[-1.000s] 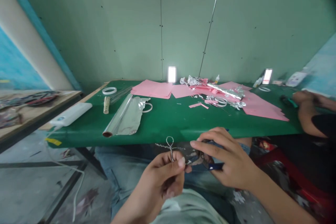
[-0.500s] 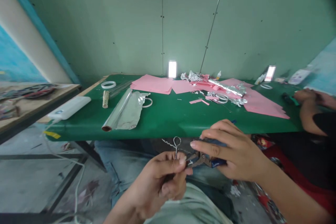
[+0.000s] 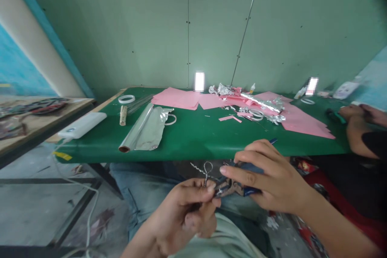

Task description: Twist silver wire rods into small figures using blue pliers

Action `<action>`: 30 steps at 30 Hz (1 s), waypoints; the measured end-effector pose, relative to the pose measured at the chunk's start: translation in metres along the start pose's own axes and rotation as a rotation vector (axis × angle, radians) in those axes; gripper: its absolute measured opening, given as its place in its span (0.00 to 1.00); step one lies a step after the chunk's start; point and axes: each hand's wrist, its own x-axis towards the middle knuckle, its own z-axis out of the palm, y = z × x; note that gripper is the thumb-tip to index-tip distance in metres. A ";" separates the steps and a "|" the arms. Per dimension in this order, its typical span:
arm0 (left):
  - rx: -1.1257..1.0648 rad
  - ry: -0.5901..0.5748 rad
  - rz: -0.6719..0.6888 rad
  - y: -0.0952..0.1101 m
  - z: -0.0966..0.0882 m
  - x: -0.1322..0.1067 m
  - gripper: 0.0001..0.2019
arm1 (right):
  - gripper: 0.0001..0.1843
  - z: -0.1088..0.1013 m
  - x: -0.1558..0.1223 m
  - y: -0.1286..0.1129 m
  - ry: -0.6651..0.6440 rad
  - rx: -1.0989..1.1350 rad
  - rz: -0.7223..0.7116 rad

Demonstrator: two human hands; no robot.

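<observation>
Silver twisted wire (image 3: 205, 171) sits between the hands (image 3: 181, 217) (image 3: 269, 179), apparently clamped by pliers (image 3: 232, 188).

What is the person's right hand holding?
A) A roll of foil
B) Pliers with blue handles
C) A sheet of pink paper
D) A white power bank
B: the right hand is wrapped around the blue-handled pliers, and their metal tip sits close to the twisted wire held in the left hand.
</observation>
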 end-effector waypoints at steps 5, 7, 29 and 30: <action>-0.013 -0.004 0.002 -0.001 -0.002 0.002 0.07 | 0.23 0.000 -0.001 0.001 -0.021 -0.010 0.000; 0.006 0.001 0.035 0.000 -0.001 0.003 0.07 | 0.23 0.000 -0.001 0.001 -0.018 -0.013 0.006; -0.004 -0.094 -0.200 0.005 -0.006 0.002 0.08 | 0.22 -0.019 0.011 0.010 -0.121 -0.063 -0.156; -0.002 -0.089 -0.194 0.006 -0.005 0.002 0.08 | 0.22 -0.019 0.011 0.010 -0.122 -0.064 -0.159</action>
